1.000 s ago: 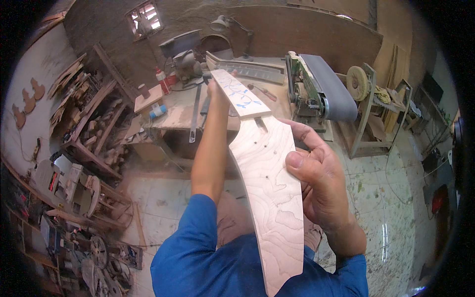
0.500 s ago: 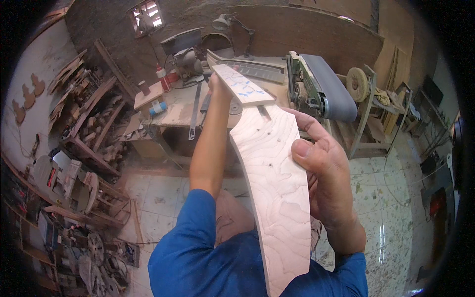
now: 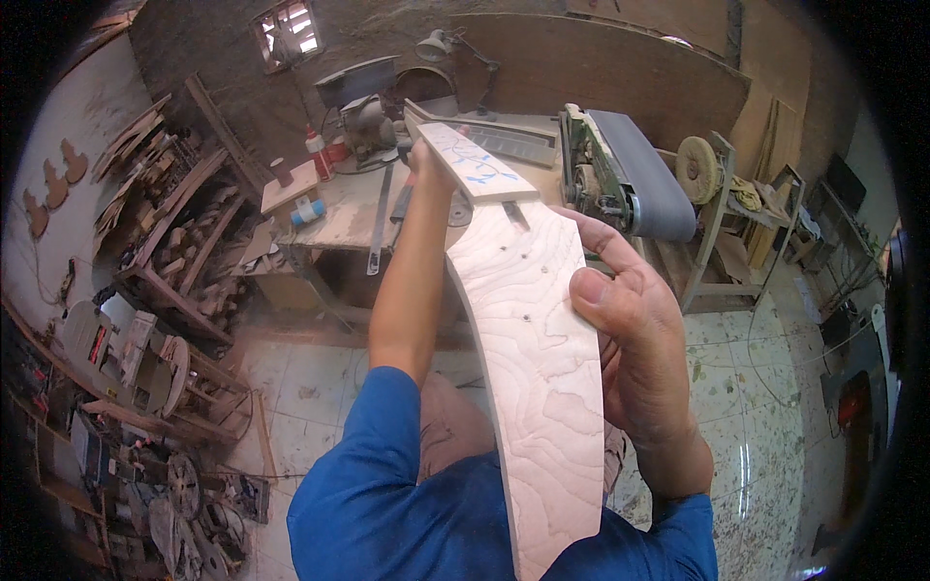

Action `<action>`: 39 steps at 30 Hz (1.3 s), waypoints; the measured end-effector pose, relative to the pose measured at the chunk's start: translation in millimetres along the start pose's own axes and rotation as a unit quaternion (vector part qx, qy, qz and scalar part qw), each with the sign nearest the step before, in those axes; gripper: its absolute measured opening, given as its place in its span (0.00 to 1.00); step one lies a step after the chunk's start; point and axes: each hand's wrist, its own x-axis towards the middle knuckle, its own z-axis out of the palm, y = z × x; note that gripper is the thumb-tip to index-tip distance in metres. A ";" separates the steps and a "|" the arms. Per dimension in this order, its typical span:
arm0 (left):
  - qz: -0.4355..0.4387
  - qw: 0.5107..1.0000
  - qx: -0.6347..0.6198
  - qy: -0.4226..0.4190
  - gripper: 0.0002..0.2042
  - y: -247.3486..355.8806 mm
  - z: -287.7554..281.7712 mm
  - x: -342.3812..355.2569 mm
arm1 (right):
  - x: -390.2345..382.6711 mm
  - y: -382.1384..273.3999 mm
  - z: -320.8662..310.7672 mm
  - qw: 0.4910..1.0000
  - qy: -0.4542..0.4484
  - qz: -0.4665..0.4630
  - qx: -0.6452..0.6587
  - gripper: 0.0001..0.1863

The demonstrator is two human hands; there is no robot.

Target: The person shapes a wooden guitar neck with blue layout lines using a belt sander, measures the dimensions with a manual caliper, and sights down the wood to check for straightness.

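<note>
- Beyond my arms, against the far wall, stands the surface [image 3: 334, 218], cluttered with a small grinder [image 3: 373, 121], a red bottle [image 3: 317, 155] and a long steel rule [image 3: 378, 218]; the belt sander [image 3: 630, 184] sits at its right end.
- Up in front of me I hold the curved wooden board [image 3: 538, 368], pale, wavy-grained, already cut to a bowed outline with a few small holes drilled near its top. As I judge it, shaping is done and fitting is what remains.
- Its upper end meets the marked wooden strip [image 3: 475, 165], which carries blue pencil scrolls not yet cut.
- My right hand [image 3: 630, 334] clasps the board's right edge, thumb on its face.
- My left hand [image 3: 418, 155] grips the strip's far end, mostly hidden behind it.
</note>
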 end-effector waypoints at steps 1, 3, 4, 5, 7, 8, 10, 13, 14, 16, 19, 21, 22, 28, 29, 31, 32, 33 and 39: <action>-0.003 1.000 0.008 -0.005 0.27 2.6 -2.2 2.3 | -0.4 0.3 -0.1 1.000 -0.005 0.001 -0.004 0.39; -0.013 1.000 0.022 -0.016 0.27 3.8 -2.9 5.3 | -0.6 0.8 -2.8 1.000 -0.012 0.001 -0.014 0.39; -0.011 0.999 0.030 -0.011 0.27 2.2 -1.3 6.1 | -0.8 0.3 -4.0 1.000 -0.012 0.003 -0.026 0.39; -0.010 0.999 0.038 -0.005 0.27 0.5 0.6 7.2 | -1.2 -0.3 -5.0 0.999 -0.011 0.004 -0.038 0.40; -0.011 0.999 0.052 0.002 0.26 -11.7 9.4 6.0 | -1.3 -1.7 -6.5 0.999 0.002 0.002 -0.050 0.40; -0.011 0.998 0.058 0.004 0.26 -18.5 11.8 4.1 | -1.9 -2.2 -3.9 0.999 0.012 0.000 -0.048 0.40; -0.012 0.997 0.073 -0.011 0.25 -9.6 3.8 12.2 | -5.4 -3.8 -1.6 0.998 -0.005 0.015 -0.061 0.39; -0.041 0.996 0.056 -0.057 0.26 46.4 -14.7 24.5 | -6.0 0.5 -8.0 0.990 -0.072 0.050 -0.111 0.38; -0.114 0.990 -0.005 -0.078 0.27 -0.2 11.7 -2.7 | -7.0 4.6 -27.1 0.986 -0.038 0.048 -0.158 0.37; -0.147 0.984 -0.047 -0.090 0.28 10.2 22.4 -25.4 | -16.5 22.8 -44.1 0.976 -0.045 0.053 -0.208 0.35; -0.092 0.992 0.037 -0.080 0.34 18.6 11.5 -36.6 | -26.3 74.3 -92.4 0.964 -0.035 0.083 -0.248 0.34; -0.047 0.992 0.101 -0.053 0.31 21.7 6.6 -48.9 | -34.5 105.4 -129.8 0.958 0.009 0.139 -0.252 0.35; -0.031 0.990 0.132 -0.041 0.30 15.8 8.7 -59.9 | -38.1 115.0 -145.2 0.951 0.026 0.130 -0.280 0.36; 0.080 0.981 0.175 0.018 0.17 5.9 -8.5 -134.8 | -57.7 144.8 -208.6 0.918 0.081 0.239 -0.305 0.36; 0.101 0.977 0.184 0.026 0.16 1.4 -10.4 -148.1 | -63.6 146.6 -215.2 0.917 0.100 0.252 -0.293 0.33; 0.085 0.983 0.164 0.006 0.14 3.5 -13.5 -174.9 | -71.4 146.1 -232.3 0.915 0.080 0.266 -0.293 0.30; 0.076 0.985 0.153 -0.005 0.13 0.5 -15.5 -187.0 | -77.4 145.2 -245.3 0.913 0.072 0.273 -0.294 0.29; 0.067 0.985 0.159 -0.015 0.12 3.8 -15.9 -201.2 | -82.9 144.9 -261.2 0.897 0.059 0.291 -0.326 0.28; -0.034 0.987 0.147 -0.057 0.10 -24.2 -31.3 -263.7 | -113.2 128.6 -324.1 0.833 0.068 0.338 -0.434 0.23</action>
